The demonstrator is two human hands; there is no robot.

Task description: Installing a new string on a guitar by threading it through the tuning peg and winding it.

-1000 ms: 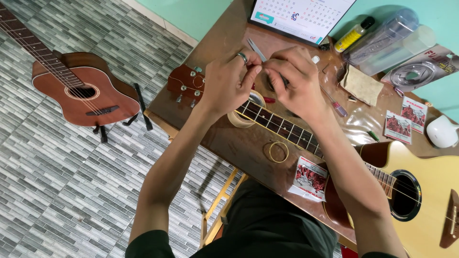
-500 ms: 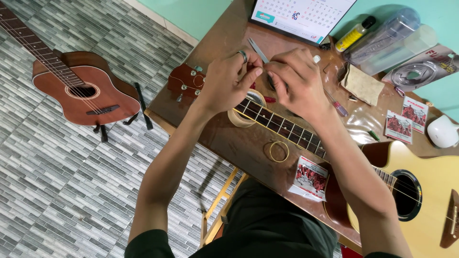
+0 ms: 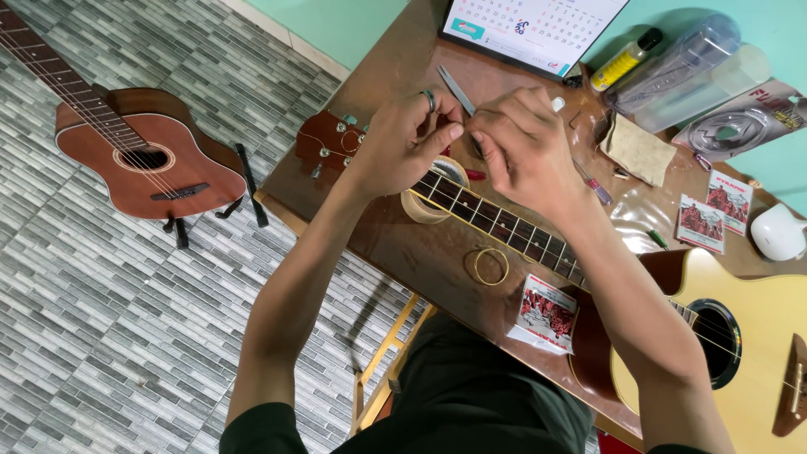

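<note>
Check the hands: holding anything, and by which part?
Cannot tell. Left hand and right hand pinch together above the guitar neck; whatever is between the fingertips is too small to see.

both hands, left hand and right hand, raised close together, fingers pinched.

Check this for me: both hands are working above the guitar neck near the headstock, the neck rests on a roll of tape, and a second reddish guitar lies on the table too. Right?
Not quite. The second guitar stands on the tiled floor, not on the table, as the head view shows. The rest holds: left hand and right hand work above the neck near the headstock, and the neck rests on the tape roll.
</note>
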